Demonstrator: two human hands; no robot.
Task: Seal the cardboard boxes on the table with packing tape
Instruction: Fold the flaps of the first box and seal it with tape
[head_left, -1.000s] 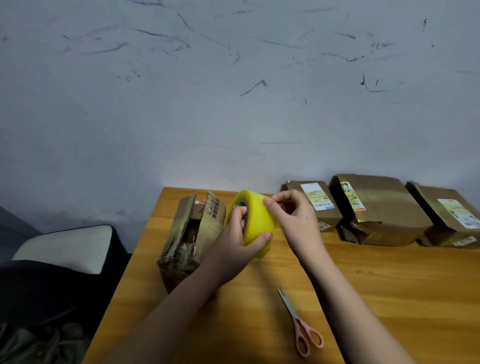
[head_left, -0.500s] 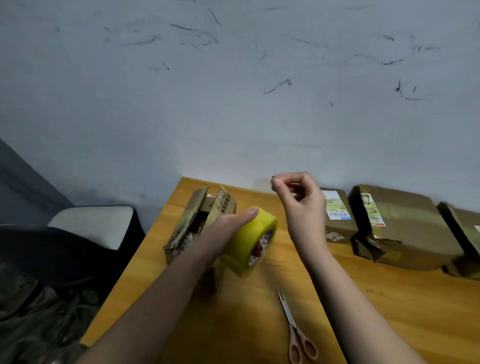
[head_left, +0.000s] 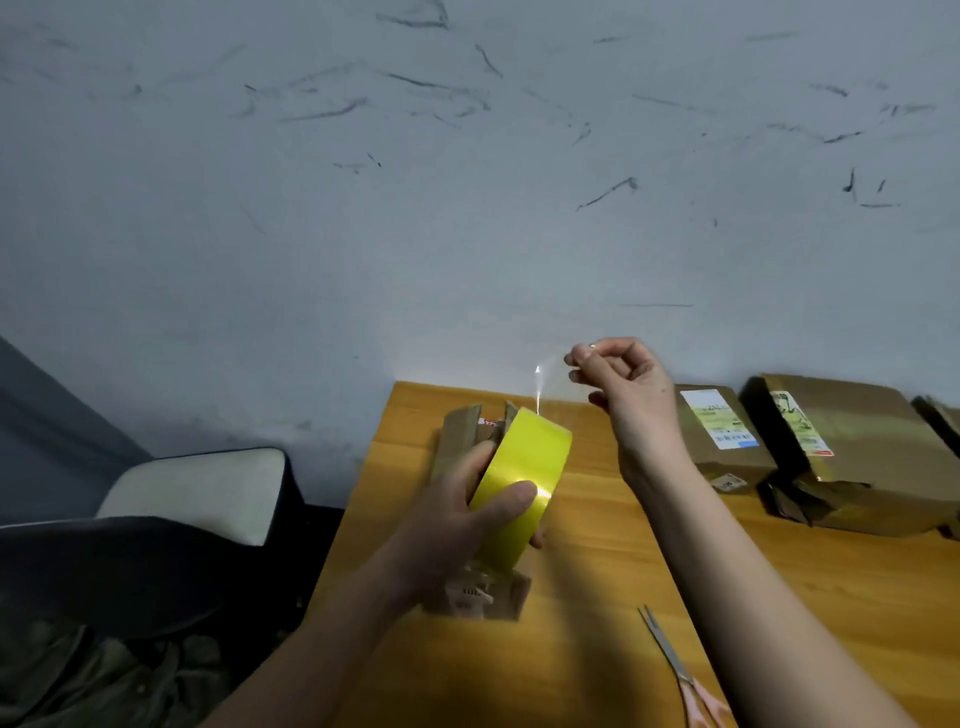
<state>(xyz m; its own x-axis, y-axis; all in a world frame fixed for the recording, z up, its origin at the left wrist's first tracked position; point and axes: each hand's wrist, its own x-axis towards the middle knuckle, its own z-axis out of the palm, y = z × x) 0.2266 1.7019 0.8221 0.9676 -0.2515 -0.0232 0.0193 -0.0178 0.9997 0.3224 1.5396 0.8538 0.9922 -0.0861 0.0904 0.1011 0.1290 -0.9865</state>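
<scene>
Far to the left of the left hand, off the bench, stands a chair (head_left: 197, 493) with a pale seat cushion and a dark frame, and some dark green cloth (head_left: 104, 680) lies below it.

The left hand (head_left: 457, 525) grips a roll of yellow packing tape (head_left: 524, 478). The thumb lies over the outer yellow face and the other fingers are curled behind the roll. The roll is held on edge, above the wooden bench (head_left: 597, 597). Directly behind and under this hand there is a worn cardboard box (head_left: 467, 436) with its flaps not closed; one part of it shows above the roll and one part below the wrist. I cannot tell if the roll touches the box.

From the top of the roll a thin clear strip of tape (head_left: 538, 389) rises toward the right hand (head_left: 623, 384). This hand is raised, above and to the right of the roll, with the fingers curled and the thumb against the fingertip, pinching the free end of the strip.

Below the right forearm lie scissors (head_left: 675, 670) with pink handles, flat on the bench, blades pointing away from the person.

To the right of the right hand, against the wall, is a brown box with a white shipping label (head_left: 722, 441). Just beside it is a larger brown parcel (head_left: 857, 462), also labelled and torn on its front, and the edge of another box (head_left: 943, 426) shows at the frame border.
</scene>
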